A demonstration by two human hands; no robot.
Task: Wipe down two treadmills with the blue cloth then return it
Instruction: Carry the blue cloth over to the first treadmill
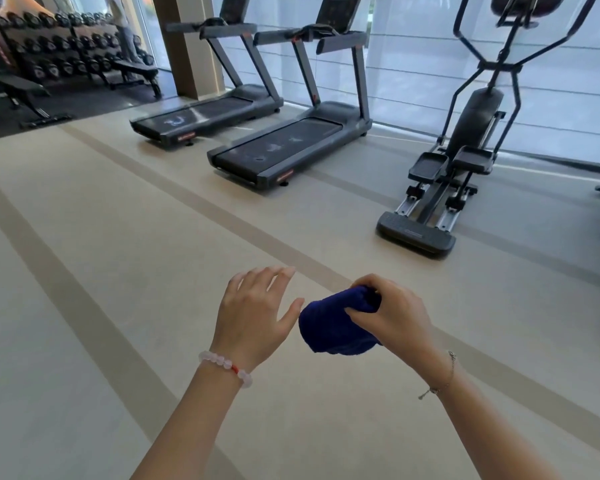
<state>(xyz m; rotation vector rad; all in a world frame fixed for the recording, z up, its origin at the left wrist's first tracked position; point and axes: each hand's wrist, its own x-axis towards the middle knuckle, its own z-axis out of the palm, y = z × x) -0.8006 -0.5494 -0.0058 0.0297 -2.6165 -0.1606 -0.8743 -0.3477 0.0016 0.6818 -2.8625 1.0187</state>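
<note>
- Blue cloth is sitting bunched in your right hand, whose fingers and thumb are curling round the upper end of the bundle. You are holding it in the air in front of you, above the floor and well apart from both machines.
- Your left hand is hovering just beside the cloth with fingers spread and relaxed, holding nothing. Whether its thumb is touching the fabric is hard to tell.
- You are facing two treadmills side by side at the window, the nearer treadmill and the farther treadmill, with an elliptical trainer standing to their right.
- You are handling something that looks soft, light and floppy. It is likely going to sag and unroll wherever you are not gripping it, and breaking or slipping is hardly a worry.
- You are probably better off folding it into a flat pad under the palm with the loose ends tucked in, so no corner is trailing onto a belt or snagging on a handrail.
</note>
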